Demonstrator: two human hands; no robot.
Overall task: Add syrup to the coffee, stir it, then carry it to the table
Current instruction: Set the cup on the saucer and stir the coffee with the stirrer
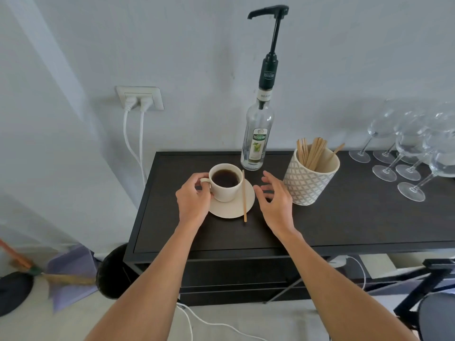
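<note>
The cup [226,182] of dark coffee stands on its saucer [234,207] near the left end of the dark counter [344,222]. The left hand [193,195] pinches the cup's handle with curled fingers. The right hand [274,198] hovers just beside the saucer, fingers spread and holding nothing. A wooden stirrer [244,195] lies across the saucer's right rim. Close behind stands the syrup bottle [257,141] with its pump; to the right, a patterned pot of stirrers [310,178], then wine glasses [408,153].
</note>
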